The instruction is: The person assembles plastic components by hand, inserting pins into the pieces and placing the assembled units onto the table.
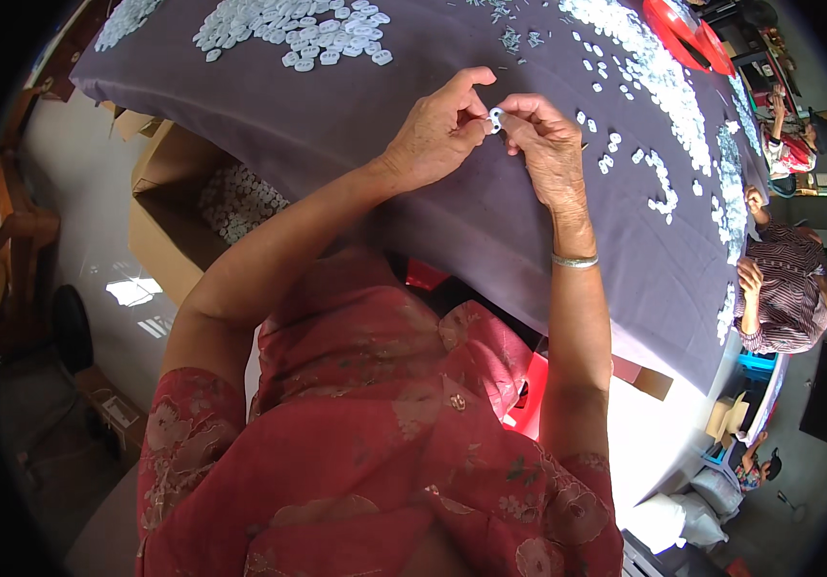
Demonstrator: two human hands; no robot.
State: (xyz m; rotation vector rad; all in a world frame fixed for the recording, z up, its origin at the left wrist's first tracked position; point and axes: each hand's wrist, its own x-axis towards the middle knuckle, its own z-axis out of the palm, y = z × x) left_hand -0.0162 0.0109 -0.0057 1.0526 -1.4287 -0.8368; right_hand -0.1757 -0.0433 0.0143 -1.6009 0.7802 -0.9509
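A small white plastic piece with two round holes (496, 119) is held above the dark cloth-covered table (356, 115). My left hand (432, 133) pinches it from the left, with the index finger bent up above it. From the right, my right hand (550, 149) grips the same piece between thumb and curled fingers. Whether a smaller part sits between the fingertips is hidden. Loose white two-hole pieces (663, 188) lie to the right of my right hand. Beyond my hands are small grey-green pin-like parts (511, 38).
A heap of white pieces (298, 29) covers the far left, and a larger spread (659, 87) runs down the right. A red basin (687, 38) stands far right. An open cardboard box (158, 183) holding similar pieces is left of the table. A person in a striped shirt (784, 288) sits right.
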